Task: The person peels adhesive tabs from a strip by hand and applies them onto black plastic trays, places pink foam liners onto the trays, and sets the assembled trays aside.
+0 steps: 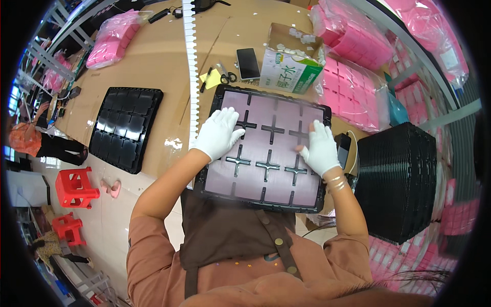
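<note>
Two gloved hands lie flat on one black compartment tray (266,197), which sits at the near edge of the counter (163,66), directly at 12 o'clock from the person's chest. Left hand (221,134): fingers spread, palm pressed on the tray's upper-left cells, gripping nothing. Right hand (321,149): fingers loosely together, resting on the right-hand column, thumb toward the centre; also holding nothing.

Progress, as judged from the tray: every visible cell shows a pale mauve flat insert, and none of the visible cells shows bare black. Cells under the hands cannot be checked. The fill looks complete or nearly so; the hands appear to be smoothing or seating the pieces.

Around, near to far:
- 3 o'clock: tall stack of black trays (399,181), just beside the right forearm.
- 9–10 o'clock: a second black tray (126,128), glossy, cells dark, no mauve inserts visible — apparently not yet filled.
- 11 o'clock: white toothed strip (192,66) running up the counter, touching the working tray's left corner region.
- 12 o'clock: phone (248,63), scissors (225,75), yellow note (214,79), open carton (291,56) holding small white pieces.
- 1–2 o'clock: bagged pink parts (353,87).
- Far 9 o'clock: red stools (76,187) on the floor.

Obstructions: the carton and bags crowd the tray's far edge; the stack limits room to the right.
</note>
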Demonstrator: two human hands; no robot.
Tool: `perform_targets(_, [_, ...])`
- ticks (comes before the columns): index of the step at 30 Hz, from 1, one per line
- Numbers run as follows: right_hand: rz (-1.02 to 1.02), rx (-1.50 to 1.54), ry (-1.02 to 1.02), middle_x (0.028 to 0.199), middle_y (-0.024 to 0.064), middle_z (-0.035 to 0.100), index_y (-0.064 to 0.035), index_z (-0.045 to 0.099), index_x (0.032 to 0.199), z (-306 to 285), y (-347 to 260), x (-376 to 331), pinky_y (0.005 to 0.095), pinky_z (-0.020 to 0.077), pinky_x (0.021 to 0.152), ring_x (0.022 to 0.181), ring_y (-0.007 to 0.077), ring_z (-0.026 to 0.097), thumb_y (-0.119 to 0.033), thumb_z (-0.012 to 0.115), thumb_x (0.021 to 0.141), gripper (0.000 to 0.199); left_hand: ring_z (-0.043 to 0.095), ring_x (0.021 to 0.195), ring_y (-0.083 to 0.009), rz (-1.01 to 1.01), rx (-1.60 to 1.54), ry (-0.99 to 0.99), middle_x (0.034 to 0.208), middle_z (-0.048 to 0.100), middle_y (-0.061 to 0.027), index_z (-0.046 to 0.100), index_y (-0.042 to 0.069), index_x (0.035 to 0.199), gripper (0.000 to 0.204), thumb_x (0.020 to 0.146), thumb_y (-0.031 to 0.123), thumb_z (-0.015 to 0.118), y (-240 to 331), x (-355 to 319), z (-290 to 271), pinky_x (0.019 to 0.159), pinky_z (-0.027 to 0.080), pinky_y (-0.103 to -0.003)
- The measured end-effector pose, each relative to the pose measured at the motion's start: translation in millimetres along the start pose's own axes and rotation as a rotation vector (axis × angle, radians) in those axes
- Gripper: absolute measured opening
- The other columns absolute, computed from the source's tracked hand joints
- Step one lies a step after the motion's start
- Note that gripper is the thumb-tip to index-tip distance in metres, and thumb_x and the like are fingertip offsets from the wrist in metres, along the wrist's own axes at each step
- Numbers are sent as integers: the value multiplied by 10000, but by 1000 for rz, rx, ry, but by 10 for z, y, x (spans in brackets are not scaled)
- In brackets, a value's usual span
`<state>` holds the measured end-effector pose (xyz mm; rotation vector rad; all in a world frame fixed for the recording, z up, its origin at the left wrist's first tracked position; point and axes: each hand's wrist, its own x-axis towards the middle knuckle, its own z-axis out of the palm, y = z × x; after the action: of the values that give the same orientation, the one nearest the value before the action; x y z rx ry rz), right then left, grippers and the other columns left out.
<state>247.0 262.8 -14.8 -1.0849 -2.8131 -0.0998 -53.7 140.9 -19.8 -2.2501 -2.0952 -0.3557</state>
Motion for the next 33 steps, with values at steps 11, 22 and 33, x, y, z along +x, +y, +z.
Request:
perform_targets(11, [123,240,-35,1317,240,493,51,474,1286,-6,148,90,451,367,1033,1215,439,444,-479,560,861,685,414,1277,-366,-24,-29,-4,1345,471,-221,477,-21,1247,519,930,389,505,-240,130,79,1082,310,-417])
perform_targets(22, [-204,614,59,972,101,691,-61,685,893,-234,-213,-1476,483,416,966,992,300,637,-349,573,897,310,452,1264,-223,529,-250,-357,1326,518,-86,549,69,1226,403,893,295,554,-255,-1381,-603,1102,287,-410])
perform_targets(33, [-87,538,74,958,108,681,-52,689,883,-439,-98,-1670,454,477,893,982,316,624,-93,686,762,128,614,993,-238,227,-338,-190,972,656,-84,643,90,1006,180,865,195,607,33,-1457,-636,984,424,-414])
